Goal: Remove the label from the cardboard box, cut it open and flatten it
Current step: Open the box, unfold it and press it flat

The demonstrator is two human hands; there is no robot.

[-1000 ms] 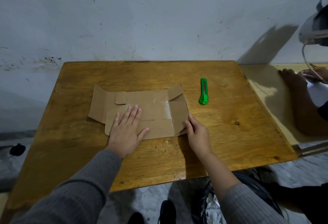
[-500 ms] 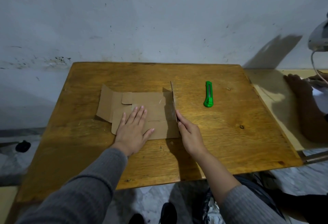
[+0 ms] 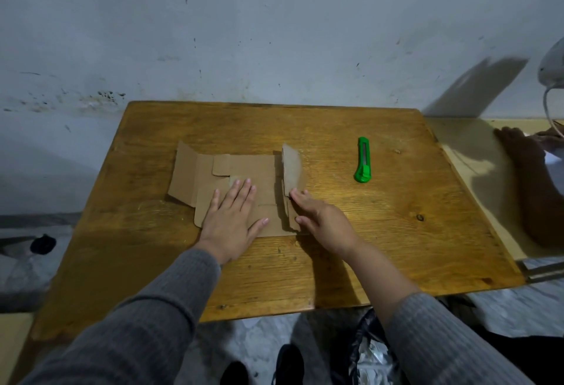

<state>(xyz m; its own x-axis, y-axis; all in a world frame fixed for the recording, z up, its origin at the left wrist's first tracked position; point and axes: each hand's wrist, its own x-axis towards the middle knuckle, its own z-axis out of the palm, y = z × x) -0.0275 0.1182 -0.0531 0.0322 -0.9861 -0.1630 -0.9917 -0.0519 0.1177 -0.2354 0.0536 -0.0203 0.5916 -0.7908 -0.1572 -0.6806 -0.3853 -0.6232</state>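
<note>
The brown cardboard box (image 3: 244, 167) lies cut open and mostly flat in the middle of the wooden table (image 3: 381, 232). My left hand (image 3: 232, 219) presses flat on its near half with fingers spread. The box's right flap (image 3: 291, 167) stands up and leans outward to the right. My right hand (image 3: 326, 222) touches the foot of that flap, its fingers stretched along the cardboard's right edge. A green utility knife (image 3: 363, 160) lies on the table to the right of the box, apart from both hands. No label shows on the cardboard.
Another person's arm (image 3: 534, 183) rests on a lighter table (image 3: 476, 171) that adjoins the right side. A grey wall stands right behind the table. A dark bag (image 3: 366, 354) and shoes show on the floor below the near edge.
The right flap, folded inward over the box a second ago, was lifted upright and now leans outward to the right. My right hand followed it; my left hand stayed pressed flat.
</note>
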